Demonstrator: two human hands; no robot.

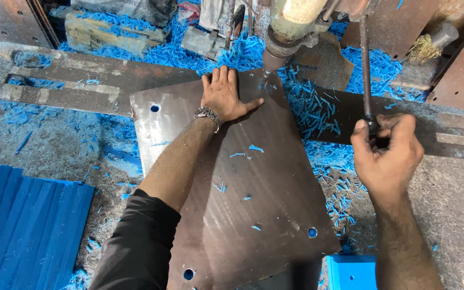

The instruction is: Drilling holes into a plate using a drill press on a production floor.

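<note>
We press our left hand [222, 96] flat, fingers spread, on the metal plate [232, 177], the drill [283, 40] just beyond its thumb. Our right hand [386, 150] is clamped around the lever [365, 70].

shavings: bright blue plastic chips [318, 110] are lying thick across the upper middle of the frame, thinning toward the lower right
slotted plate: a long rusty steel plate with rectangular cut-outs [65, 86] is lying flat at upper left
blue sheets: a stack of ribbed blue plastic panels [25, 225] is sitting at lower left
blue box: a small blue plastic block [353, 271] is showing at the bottom edge
brush: a wire brush with brass-coloured bristles [428, 47] is resting at upper right
</note>
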